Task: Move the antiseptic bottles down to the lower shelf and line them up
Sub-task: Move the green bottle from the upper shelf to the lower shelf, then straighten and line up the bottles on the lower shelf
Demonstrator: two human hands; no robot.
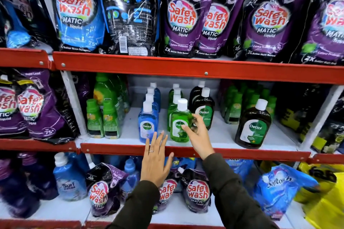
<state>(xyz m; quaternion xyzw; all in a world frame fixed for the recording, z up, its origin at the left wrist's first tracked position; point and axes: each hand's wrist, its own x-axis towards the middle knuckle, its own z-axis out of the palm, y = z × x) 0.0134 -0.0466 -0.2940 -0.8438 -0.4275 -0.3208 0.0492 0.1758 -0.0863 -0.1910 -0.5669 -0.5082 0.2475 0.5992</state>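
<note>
On the middle shelf stand rows of white-capped Dettol bottles: a blue row led by a blue bottle, a green row led by a green bottle, two brown bottles behind, and a larger brown bottle alone at the right. My right hand is at the front green bottle's right side, fingers spread and touching its label, not closed round it. Fingers apart and holding nothing, my left hand is raised flat in front of the red shelf edge, just below the blue bottle.
Small green bottles stand left of the Dettol rows, more green ones at the back right. Safewash pouches fill the top shelf. The lower shelf holds Safewash pouches, a Surf bottle, and a blue Softouch pouch.
</note>
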